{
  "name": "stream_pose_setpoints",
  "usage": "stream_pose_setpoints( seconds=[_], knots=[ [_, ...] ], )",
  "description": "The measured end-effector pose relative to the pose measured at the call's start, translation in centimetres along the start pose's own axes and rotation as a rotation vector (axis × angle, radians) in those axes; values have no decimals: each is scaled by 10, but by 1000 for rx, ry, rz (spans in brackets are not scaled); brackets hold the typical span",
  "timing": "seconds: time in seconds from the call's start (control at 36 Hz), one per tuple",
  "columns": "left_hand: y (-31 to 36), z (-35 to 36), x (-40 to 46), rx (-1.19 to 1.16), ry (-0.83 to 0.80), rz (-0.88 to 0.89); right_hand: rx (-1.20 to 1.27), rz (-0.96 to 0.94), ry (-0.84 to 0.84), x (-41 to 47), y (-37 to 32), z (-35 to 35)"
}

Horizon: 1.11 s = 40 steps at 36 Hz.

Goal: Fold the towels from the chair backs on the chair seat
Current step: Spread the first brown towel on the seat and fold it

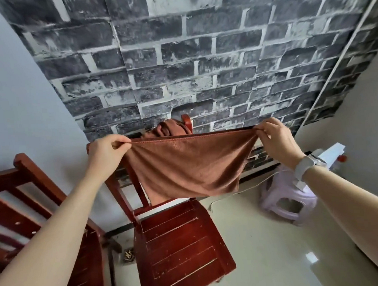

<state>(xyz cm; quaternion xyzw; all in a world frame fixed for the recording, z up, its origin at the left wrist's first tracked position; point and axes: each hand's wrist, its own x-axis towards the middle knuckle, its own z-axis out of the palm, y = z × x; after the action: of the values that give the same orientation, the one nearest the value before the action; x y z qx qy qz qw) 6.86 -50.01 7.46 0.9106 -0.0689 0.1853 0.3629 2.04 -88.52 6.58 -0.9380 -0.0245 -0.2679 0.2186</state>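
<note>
A brown towel [185, 165] hangs stretched in the air above a red wooden chair [181, 242]. My left hand [105, 149] pinches its upper left corner and my right hand [274, 137] pinches its upper right corner, so the top hem runs taut between them. The towel's lower edge hangs just above the back of the slatted seat. Behind it, another brown towel [168, 127] lies bunched over the chair's back rail, partly hidden by the held one. The seat itself carries nothing.
A second red wooden chair [21, 197] stands at the left, close to my left arm. A pale purple plastic stool [286, 201] sits on the floor at the right, with a white object [330, 154] behind it. A brick-patterned wall is directly behind the chairs.
</note>
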Motion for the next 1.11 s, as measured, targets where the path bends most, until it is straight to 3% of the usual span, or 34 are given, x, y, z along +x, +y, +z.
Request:
stream_pose_setpoints(
  seconds=[0.22,0.67,1.11],
  knots=[
    [5,-4,0,16,-58,-26,11,74,-33,-2,3,-2],
    [-44,9,-54,107,-281,-81,2,-126,-165,-63,18,33],
    [-81,16,-74,59,-267,-147,37,74,-263,-68,14,79]
  ],
)
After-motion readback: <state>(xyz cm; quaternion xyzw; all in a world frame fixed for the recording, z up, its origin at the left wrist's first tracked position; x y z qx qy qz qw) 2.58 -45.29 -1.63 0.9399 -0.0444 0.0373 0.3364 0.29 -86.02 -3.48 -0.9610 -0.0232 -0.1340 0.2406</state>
